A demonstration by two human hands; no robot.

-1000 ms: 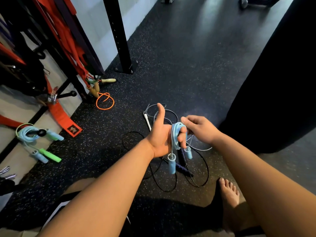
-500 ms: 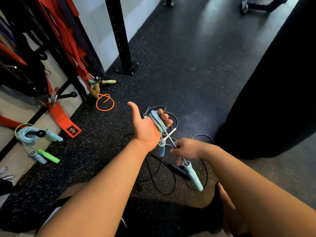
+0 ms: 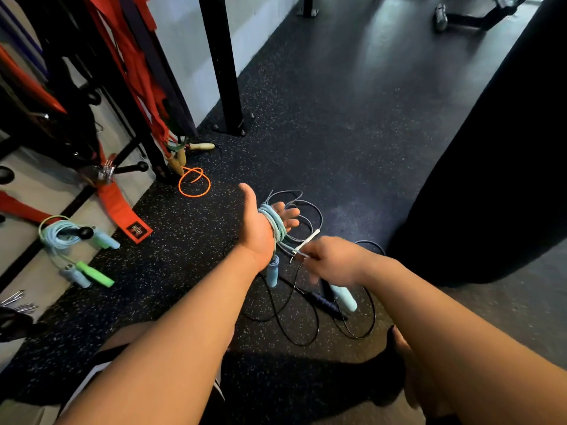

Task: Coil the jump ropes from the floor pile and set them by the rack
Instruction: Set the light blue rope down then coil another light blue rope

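Centre of the frame: the left hand [image 3: 260, 231] is raised palm-up with the thumb pointing away, and one light blue jump rope [image 3: 274, 225] is wound in several loops around the palm. The left fingers [image 3: 288, 214] are spread loosely and only slightly curled past the coil, not clamped on it. One blue handle [image 3: 272, 271] of this rope dangles just below the wrist.

Just right of centre, the right hand [image 3: 334, 260] is blurred; its fingers are pinched together on the rope's free end, close to the coil. A second pale blue handle [image 3: 345, 297] hangs below this hand; how it is gripped cannot be told.

On the speckled black floor [image 3: 322, 118] under both hands lies the remaining pile: thin black cord [image 3: 306, 329] in loose loops, one dark navy handle [image 3: 323, 302] and one white handle [image 3: 308, 240] showing. The number of ropes in that tangle cannot be told.

At the left edge, by the rack [image 3: 122, 111], one coiled light blue rope [image 3: 56, 234] rests with a pale blue handle [image 3: 106, 240] beside it, and lower down one green handle [image 3: 95, 274] and one more blue handle. Upper left of centre, one orange cord [image 3: 194, 182] loops on the floor beside two wooden handles [image 3: 178, 161]. Red straps [image 3: 132, 65] hang from the rack. A large black punching bag [image 3: 497, 148] fills the right side.
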